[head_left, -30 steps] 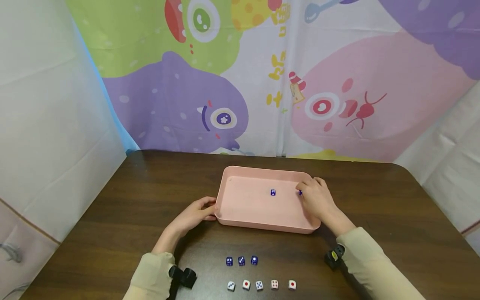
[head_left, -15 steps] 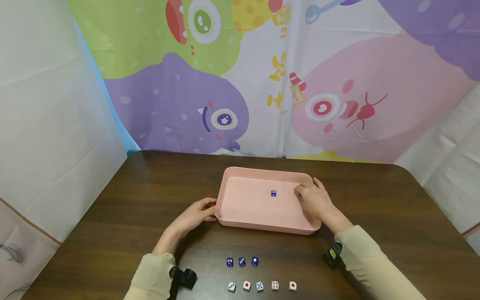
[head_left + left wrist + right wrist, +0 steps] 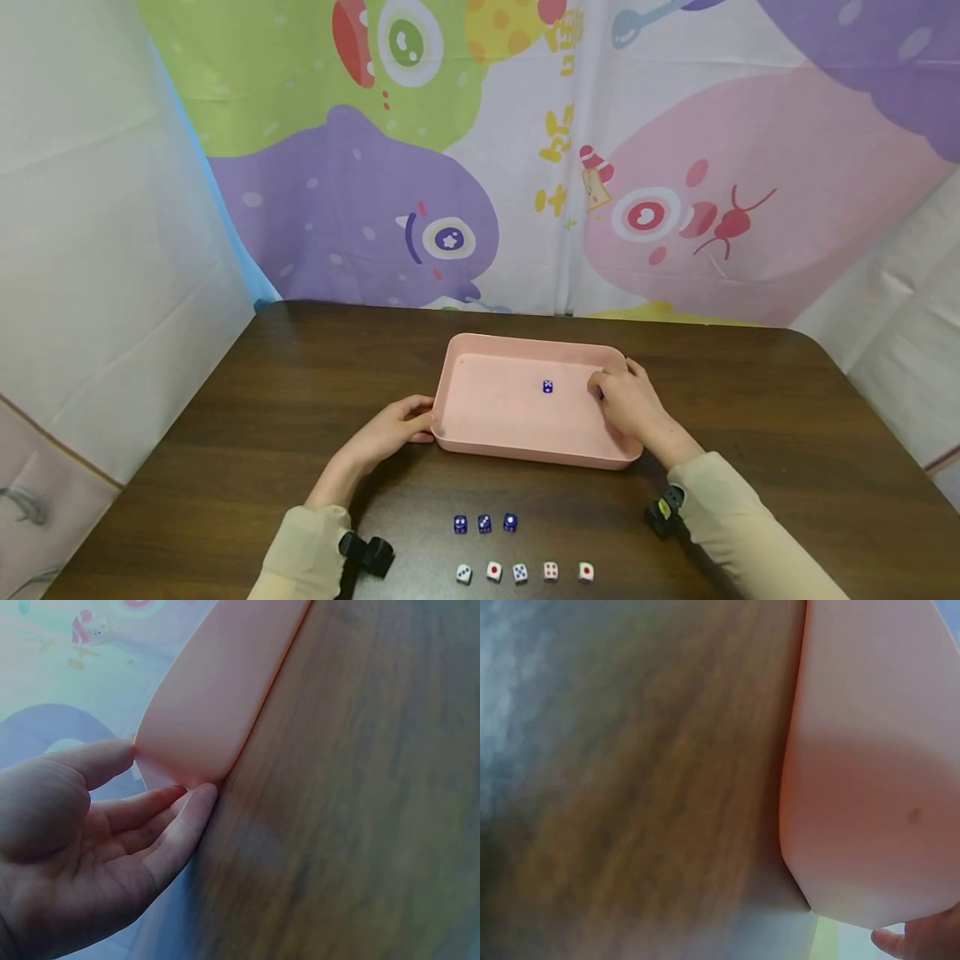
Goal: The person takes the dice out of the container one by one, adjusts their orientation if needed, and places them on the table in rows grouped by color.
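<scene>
The pink tray lies flat on the table. My left hand holds its left end; in the left wrist view, the thumb is at the rim and the fingertips touch the lower corner. My right hand reaches over the tray's right wall, finger and thumb pinching a blue die that they almost wholly hide. Another blue die sits in the tray, left of that hand. In the right wrist view, the tray's outer wall fills the right side, with part of a finger at the bottom.
In front of the tray, three blue dice stand in a row on the dark wooden table. Nearer still is a row of several white dice. A printed curtain hangs behind the table.
My right fingers have closed down over the blue die at the tray's right, which showed earlier and is now nearly covered. My left hand and the other dice stay put.
</scene>
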Demonstrator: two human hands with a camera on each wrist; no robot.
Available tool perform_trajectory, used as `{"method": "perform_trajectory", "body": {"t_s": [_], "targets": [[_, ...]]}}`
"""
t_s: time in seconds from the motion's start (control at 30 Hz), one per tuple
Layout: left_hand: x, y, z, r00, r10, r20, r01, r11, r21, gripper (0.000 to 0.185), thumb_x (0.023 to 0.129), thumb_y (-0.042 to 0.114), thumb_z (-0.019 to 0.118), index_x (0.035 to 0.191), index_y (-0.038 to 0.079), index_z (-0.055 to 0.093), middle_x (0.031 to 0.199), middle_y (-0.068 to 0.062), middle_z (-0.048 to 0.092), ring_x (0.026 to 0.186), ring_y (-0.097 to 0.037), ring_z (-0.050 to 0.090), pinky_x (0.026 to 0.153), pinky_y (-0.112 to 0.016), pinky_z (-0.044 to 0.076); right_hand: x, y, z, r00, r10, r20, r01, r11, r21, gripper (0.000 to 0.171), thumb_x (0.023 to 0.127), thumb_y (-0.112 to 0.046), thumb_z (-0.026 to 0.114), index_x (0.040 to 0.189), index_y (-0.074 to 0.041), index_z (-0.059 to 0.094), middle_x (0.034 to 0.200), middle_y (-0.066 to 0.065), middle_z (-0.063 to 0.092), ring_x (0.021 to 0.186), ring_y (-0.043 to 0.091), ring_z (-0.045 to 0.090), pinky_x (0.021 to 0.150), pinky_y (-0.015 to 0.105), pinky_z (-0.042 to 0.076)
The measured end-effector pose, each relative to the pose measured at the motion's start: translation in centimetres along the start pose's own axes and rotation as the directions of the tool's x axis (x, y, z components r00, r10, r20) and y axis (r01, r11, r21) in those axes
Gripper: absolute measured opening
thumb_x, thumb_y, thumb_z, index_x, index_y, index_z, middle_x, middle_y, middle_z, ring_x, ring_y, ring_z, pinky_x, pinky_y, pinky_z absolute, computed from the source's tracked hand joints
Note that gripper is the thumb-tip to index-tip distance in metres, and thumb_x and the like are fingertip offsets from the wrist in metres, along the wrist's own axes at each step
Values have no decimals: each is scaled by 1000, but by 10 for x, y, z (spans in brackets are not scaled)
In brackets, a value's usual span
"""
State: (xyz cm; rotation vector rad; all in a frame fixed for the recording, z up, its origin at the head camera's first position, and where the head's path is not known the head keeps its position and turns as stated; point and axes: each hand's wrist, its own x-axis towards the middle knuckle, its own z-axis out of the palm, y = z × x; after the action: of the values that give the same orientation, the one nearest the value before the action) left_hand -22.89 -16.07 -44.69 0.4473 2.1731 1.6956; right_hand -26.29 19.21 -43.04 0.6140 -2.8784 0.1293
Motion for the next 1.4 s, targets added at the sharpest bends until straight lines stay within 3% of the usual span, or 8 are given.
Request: {"method": "perform_trajectory", "body": {"t_s": [0.43,0.7,0.87,1.03,1.23,1.4], "targets": [[0,-2,-1,1000,-2,-3,2,1000,16,42,95,13,46,127,-13,38,124,-31,45,105,-33,56,88,-36,51,-5,-14,-11,1000,22,16,-23,998,60,9,82,-7,64,90,-8,67,87,6,66,86,24,62,101,60,29],[0,-2,0,1000,-7,-9,7,1000,26,41,95,13,45,127,-13,38,125,-31,45,104,-33,56,88,-36,51,-17,-32,-17,997,-35,-68,40,997,65,13,76,0,67,87,-8,67,83,4,61,81,20,55,78,46,46],[-1,-1,-1,1000,-14,-12,14,999,35,42,95,13,45,127,-13,38,125,-30,45,104,-33,57,88,-37,51,-24,-41,-17,991,-79,-103,86,994,62,19,72,8,65,85,-5,67,79,5,61,74,20,54,79,40,47],[-1,-1,-1,1000,-18,-12,18,999,33,42,95,14,46,127,-12,38,125,-30,45,104,-33,57,88,-36,51,-30,-51,-17,986,-78,-148,97,987,127,22,71,12,61,83,-5,66,78,4,61,70,18,52,69,33,48],[-1,0,-1,1000,-17,-12,18,999,33,43,95,15,46,128,-12,38,125,-30,45,104,-32,57,88,-36,51,-39,-63,-19,982,-74,-176,112,969,220,20,74,11,61,84,-6,66,79,3,62,75,18,58,72,34,51],[-1,0,-1,1000,-21,-16,21,999,39,43,95,15,46,127,-12,39,125,-30,45,103,-32,58,88,-36,51,-43,-72,-24,973,-111,-201,158,958,238,23,73,13,61,86,-6,65,80,2,63,78,18,61,74,34,52]]}}
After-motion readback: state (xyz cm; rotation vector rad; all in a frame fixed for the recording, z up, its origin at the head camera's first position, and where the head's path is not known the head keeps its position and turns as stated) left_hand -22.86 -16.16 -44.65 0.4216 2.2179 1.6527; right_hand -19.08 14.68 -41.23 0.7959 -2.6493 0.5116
